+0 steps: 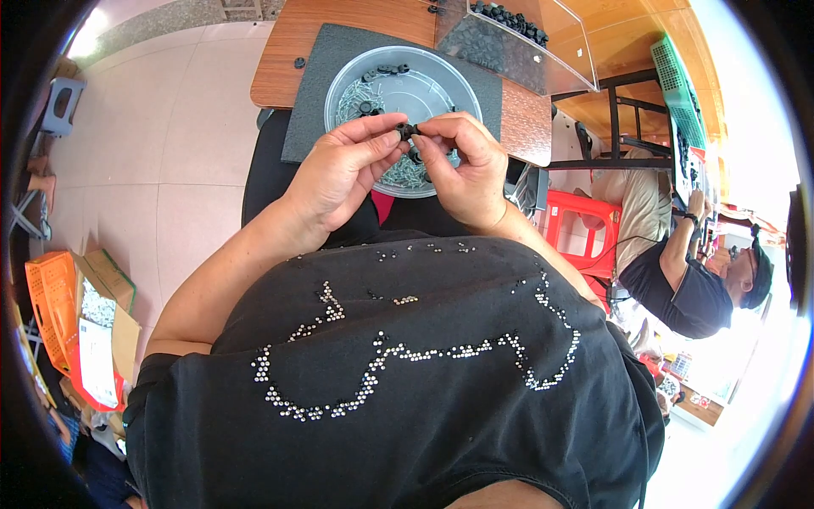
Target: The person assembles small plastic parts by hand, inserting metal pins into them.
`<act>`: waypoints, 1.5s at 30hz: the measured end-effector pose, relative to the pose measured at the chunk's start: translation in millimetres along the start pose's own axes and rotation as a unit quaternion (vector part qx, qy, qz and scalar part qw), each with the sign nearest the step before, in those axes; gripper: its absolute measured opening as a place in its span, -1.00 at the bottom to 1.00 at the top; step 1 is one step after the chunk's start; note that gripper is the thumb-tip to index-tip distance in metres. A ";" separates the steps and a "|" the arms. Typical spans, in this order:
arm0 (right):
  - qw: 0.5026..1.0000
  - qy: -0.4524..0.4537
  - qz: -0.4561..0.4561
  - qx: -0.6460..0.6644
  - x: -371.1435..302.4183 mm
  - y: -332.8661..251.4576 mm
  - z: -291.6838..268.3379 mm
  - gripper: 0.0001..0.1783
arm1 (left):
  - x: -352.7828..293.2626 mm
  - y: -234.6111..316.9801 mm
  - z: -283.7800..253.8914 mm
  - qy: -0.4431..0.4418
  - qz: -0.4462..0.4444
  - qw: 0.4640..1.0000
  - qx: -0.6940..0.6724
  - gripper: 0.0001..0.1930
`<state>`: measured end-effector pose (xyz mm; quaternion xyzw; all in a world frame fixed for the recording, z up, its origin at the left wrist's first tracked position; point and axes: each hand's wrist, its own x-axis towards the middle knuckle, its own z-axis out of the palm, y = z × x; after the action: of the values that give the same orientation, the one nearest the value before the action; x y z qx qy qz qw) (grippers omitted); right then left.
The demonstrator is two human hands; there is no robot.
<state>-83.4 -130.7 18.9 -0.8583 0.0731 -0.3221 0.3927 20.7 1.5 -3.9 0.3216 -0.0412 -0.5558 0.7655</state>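
Observation:
A small black part (408, 131), like a knob or a plastic cap, is pinched between both my hands over a round grey basin (475, 100). My left hand (337, 170) grips it from the left with thumb and forefinger. From the right, the thumb and fingers of my right hand (468, 165) close on the same part. Silvery screws (405, 174) lie heaped in the basin, and several black parts (387, 71) like the held one rest inside along its far side. Fingertips hide much of the held part.
Under the basin is a dark mat (307, 127) on a wooden table (280, 53). A clear bin (570, 68) with black parts stands at the far right. Beyond are a red stool (566, 222) and a seated co-worker (678, 284). An orange crate (49, 284) and cardboard box (127, 335) are left.

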 end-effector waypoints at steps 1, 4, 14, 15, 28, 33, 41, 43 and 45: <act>1.000 0.005 0.006 0.008 -0.8 0.9 0.5 -0.83 | -0.3 0.1 0.1 -0.003 0.001 1.000 0.006 -0.74; 1.000 0.005 0.013 0.012 -1.9 3.8 0.3 -0.83 | -0.3 -0.3 -0.2 -0.008 0.003 1.000 0.014 -0.73; 1.000 -0.012 -0.020 -0.004 0.2 -1.0 -2.9 -0.81 | -3.7 1.2 5.6 -0.008 0.032 0.998 0.045 -0.71; 1.000 -0.016 -0.022 -0.007 0.4 -1.2 -3.3 -0.81 | -4.2 1.1 6.8 -0.009 0.033 0.998 0.045 -0.71; 0.974 -0.042 0.185 0.124 -4.7 5.6 -3.3 -0.87 | -5.8 -0.6 8.2 -0.015 0.147 0.946 0.287 -0.68; 0.939 -0.066 0.218 0.256 -5.2 6.1 -2.6 -0.83 | -7.2 -3.5 7.1 -0.015 0.246 0.891 0.382 -0.71; 0.907 -0.097 0.211 0.351 -3.2 4.9 -0.8 -0.78 | -8.7 -3.1 4.7 -0.005 0.359 0.793 0.492 -0.73; 0.895 -0.081 0.230 0.374 -4.7 4.5 1.0 -0.79 | -8.0 -4.9 7.9 0.003 0.365 0.802 0.472 -0.75; 0.889 -0.080 0.232 0.387 -6.1 6.9 3.3 -0.79 | -8.5 -5.9 9.0 0.012 0.370 0.811 0.453 -0.78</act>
<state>-85.3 -131.0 9.4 -0.6197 0.1081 -0.1546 0.7618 8.8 3.9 2.5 0.5988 -0.3948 -0.1446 0.6816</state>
